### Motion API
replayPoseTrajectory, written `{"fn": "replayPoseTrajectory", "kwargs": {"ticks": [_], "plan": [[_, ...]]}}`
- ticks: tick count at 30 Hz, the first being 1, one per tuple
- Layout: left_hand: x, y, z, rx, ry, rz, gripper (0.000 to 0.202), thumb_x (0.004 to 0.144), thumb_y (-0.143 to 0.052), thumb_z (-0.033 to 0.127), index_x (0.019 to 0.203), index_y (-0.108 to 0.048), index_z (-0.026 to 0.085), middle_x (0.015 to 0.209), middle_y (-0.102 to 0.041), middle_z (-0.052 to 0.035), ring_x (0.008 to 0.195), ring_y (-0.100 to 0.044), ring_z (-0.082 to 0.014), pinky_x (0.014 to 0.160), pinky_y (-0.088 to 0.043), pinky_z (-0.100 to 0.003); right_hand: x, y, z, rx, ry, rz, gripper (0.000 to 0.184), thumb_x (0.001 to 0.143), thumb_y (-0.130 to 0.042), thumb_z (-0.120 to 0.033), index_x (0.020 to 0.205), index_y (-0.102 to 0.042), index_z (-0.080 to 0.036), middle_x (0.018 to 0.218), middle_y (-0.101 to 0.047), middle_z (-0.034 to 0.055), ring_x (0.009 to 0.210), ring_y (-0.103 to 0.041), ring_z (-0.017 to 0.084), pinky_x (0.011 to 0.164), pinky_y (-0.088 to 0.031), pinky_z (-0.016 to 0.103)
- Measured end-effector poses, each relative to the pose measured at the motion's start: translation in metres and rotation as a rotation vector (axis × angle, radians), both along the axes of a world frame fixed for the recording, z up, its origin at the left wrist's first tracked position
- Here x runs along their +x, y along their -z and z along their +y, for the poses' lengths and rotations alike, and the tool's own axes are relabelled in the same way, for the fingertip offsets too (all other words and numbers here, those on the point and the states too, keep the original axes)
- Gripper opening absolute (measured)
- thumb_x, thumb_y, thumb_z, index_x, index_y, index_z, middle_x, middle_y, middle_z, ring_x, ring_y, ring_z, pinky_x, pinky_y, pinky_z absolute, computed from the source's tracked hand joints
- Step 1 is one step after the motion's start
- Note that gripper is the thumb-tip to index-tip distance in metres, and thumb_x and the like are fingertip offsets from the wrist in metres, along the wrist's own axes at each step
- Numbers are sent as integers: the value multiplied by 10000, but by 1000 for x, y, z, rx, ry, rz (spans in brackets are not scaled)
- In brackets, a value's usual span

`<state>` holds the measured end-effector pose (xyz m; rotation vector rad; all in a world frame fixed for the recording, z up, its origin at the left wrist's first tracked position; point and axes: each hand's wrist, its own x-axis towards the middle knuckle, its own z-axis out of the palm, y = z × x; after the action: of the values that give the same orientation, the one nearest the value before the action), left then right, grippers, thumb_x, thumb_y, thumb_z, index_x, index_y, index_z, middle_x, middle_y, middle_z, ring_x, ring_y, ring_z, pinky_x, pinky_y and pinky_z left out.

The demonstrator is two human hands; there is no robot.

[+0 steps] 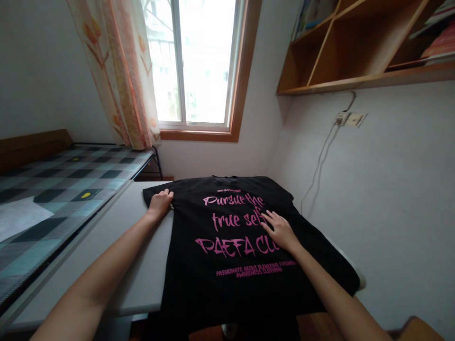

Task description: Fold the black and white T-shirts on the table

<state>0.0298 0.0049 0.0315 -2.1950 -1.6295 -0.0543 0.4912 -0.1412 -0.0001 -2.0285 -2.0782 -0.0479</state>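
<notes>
A black T-shirt (199, 289) with pink lettering lies spread over a white table, its neckline toward the window and its lower part reaching the near edge. At the shirt's left sleeve, my left hand (161, 202) is closed with the fingers curled on the fabric. My right hand (280, 230) rests flat on the printed front, fingers spread, covering the ends of some printed words. Nothing is held in the right hand.
The white table (142, 270) shows to the left of the shirt. Beside it stands a bed (106, 163) with a checked cover and a paper sheet (21, 218). Wooden shelves (355, 47) hang at upper right, above a wall socket (350, 119) with a dangling cable.
</notes>
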Motion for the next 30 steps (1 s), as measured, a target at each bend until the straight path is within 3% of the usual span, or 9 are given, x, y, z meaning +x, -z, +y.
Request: {"fn": "replayPoseTrajectory", "kwargs": {"ticks": [3, 8, 11, 14, 17, 20, 22, 26, 30], "plan": [[-30, 1, -1, -5, -49, -9, 386, 885, -265, 47, 1002, -629, 102, 1010, -606, -184, 903, -643, -283, 685, -500, -353, -34, -4, 4, -20, -6, 17, 553, 936, -362, -527, 1372, -520, -227, 1480, -421, 85, 1388, -321, 264, 1126, -230, 437], [-103, 1, 4, -64, -188, -66, 387, 891, -303, 116, 1058, -651, 143, 1057, -635, -182, 928, -656, -316, 722, -515, -410, -115, -9, 13, -42, -26, 52, 558, 944, -344, -516, 1397, -490, -225, 1494, -400, 86, 1394, -299, 251, 1128, -199, 415], [-143, -6, 14, -229, -256, -171, 393, 799, -469, 155, 1139, -661, 201, 1177, -642, -140, 996, -655, -308, 807, -518, -382, -153, -11, 14, -54, -28, 51, 562, 944, -338, -510, 1410, -473, -225, 1510, -373, 89, 1401, -276, 259, 1126, -181, 422], [-163, -16, 23, -437, -241, -241, 516, 676, -561, 136, 1178, -664, 193, 1218, -654, -99, 1094, -627, -279, 895, -498, -300, -168, -11, 12, -48, -34, 44, 561, 946, -334, -497, 1414, -466, -218, 1512, -366, 99, 1398, -271, 271, 1122, -172, 434], [-153, -25, 21, -561, -167, -282, 518, 649, -564, 153, 1152, -685, 180, 1186, -679, -83, 1101, -628, -261, 933, -484, -283, -167, -11, 12, -14, -45, 53, 553, 938, -359, -496, 1392, -492, -208, 1483, -405, 116, 1369, -313, 282, 1100, -207, 446], [-115, -28, 12, -442, -45, -333, 553, 705, -540, 214, 1251, -625, 189, 1355, -568, -80, 1262, -511, -250, 1061, -386, -313, -157, -13, 21, 38, -67, 119, 487, 918, -413, -498, 1288, -585, -231, 1365, -530, 112, 1257, -442, 282, 1034, -302, 454], [-84, -27, 7, -363, 32, -372, 546, 807, -484, 334, 1330, -554, 193, 1436, -482, -85, 1343, -416, -241, 1107, -327, -345, -146, -16, 33, 92, -51, 234, 407, 916, -422, -456, 1165, -648, -227, 1201, -628, 99, 1109, -545, 253, 959, -381, 414], [-33, -11, 3, -321, 41, -431, 614, 899, -343, 558, 1392, -479, 218, 1505, -380, -95, 1403, -303, -290, 1108, -300, -439, -108, -26, 67, 300, 73, 449, 311, 877, -411, -288, 1018, -672, -190, 970, -665, 80, 842, -612, 191, 824, -465, 323], [-16, 15, 1, -258, -52, -360, 632, 918, -294, 592, 1432, -423, 247, 1531, -328, -96, 1419, -249, -327, 1124, -208, -516, -55, -33, 99, 365, 256, 498, 341, 799, -406, -181, 1000, -682, -170, 963, -676, 88, 810, -625, 191, 802, -481, 314]]}}
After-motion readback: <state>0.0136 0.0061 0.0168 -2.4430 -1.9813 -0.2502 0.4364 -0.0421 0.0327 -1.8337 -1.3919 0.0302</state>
